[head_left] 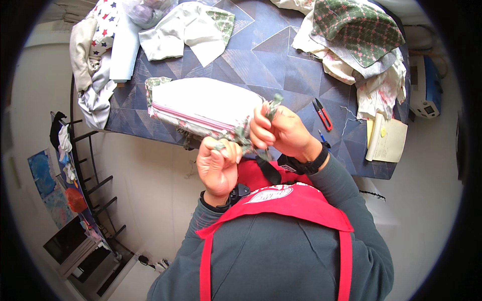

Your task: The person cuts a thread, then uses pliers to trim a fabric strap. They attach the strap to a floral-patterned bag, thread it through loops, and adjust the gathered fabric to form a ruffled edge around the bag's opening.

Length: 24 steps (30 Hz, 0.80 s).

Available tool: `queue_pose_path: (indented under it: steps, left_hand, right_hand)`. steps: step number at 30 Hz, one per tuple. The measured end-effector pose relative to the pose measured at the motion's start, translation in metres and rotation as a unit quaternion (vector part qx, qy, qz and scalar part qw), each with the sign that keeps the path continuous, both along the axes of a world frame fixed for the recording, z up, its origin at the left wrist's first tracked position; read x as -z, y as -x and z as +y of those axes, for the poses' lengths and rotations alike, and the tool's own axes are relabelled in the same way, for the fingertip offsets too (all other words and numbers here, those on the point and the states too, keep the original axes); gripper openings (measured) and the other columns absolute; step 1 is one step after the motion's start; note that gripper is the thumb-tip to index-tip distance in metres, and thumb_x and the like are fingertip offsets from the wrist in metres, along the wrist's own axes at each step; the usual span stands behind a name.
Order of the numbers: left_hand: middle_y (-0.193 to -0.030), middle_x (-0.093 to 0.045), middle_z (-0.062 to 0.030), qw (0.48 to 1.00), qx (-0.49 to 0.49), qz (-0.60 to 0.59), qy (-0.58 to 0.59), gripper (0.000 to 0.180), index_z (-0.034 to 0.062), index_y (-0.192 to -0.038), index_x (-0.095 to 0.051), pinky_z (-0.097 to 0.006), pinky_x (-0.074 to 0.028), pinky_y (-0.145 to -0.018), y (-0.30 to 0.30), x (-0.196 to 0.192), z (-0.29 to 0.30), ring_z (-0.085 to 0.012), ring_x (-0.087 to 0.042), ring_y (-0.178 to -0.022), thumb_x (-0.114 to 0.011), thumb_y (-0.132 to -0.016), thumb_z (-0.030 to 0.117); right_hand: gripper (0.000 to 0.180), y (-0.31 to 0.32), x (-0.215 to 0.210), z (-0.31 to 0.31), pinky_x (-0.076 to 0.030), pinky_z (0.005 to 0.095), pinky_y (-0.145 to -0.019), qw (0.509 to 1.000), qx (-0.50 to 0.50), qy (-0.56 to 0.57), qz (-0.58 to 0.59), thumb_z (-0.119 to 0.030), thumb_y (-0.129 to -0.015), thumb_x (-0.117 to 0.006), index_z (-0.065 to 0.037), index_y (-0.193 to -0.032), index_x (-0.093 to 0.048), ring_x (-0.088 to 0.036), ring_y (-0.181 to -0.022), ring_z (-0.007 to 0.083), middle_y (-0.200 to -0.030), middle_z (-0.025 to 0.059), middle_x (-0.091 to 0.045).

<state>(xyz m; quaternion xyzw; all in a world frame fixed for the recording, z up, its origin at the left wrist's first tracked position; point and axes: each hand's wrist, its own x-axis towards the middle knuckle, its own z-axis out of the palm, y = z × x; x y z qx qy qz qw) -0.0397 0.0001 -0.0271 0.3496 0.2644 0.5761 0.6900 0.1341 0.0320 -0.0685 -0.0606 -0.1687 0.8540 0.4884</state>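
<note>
A white fabric pouch (206, 98) with a pink zipper (196, 120) lies across the front edge of the table. Its trim and underside are floral, with green patterned cloth at its far left end. Green patterned fabric strips (243, 134) gather at its right end, close to my body. My left hand (219, 165) is closed on one bit of this strip, below the pouch. Further right and higher, my right hand (282, 129) pinches another part, whose end sticks up above the fingers. How the strips join between my hands is partly hidden and blurred.
The table (271, 60) has a dark blue geometric cover. Red-handled thread snips (323, 114), a blue pen (322, 135) and a notepad (389, 138) lie to the right. Cloth piles (356, 35) fill the far right; white cloth (186, 32) and a pale blue roll (124, 50) lie far left.
</note>
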Motion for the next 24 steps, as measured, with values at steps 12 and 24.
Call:
queue_pose_path:
  steps: [12,24]
  left_hand:
    - [-0.076,-0.053,-0.0055,0.994,-0.012,0.074,0.079,0.023,0.0016,-0.086,-0.049,-0.032,-0.038,-0.063,0.011,0.003,0.012,-0.0117,-0.04,-0.067,-0.065,-0.097,0.015]
    - [-0.063,-0.04,-0.0005,0.991,-0.017,0.13,-0.006,0.022,0.0052,-0.088,-0.044,-0.032,-0.032,-0.058,0.009,-0.003,0.004,-0.0104,-0.032,-0.054,-0.055,-0.102,0.019]
  right_hand:
    - [0.031,-0.021,-0.013,0.026,-0.037,0.0238,-0.058,0.937,-0.014,-0.036,-0.347,-0.028,-0.105,-0.047,-0.002,-0.093,-0.059,-0.042,-0.065,0.0065,-0.073,-0.0021,-0.051]
    - [0.037,-0.025,-0.014,0.025,-0.045,0.0254,-0.057,0.875,0.003,-0.083,-0.477,-0.027,-0.105,-0.045,0.0,-0.084,-0.06,-0.056,-0.063,0.0081,-0.066,0.0013,-0.061]
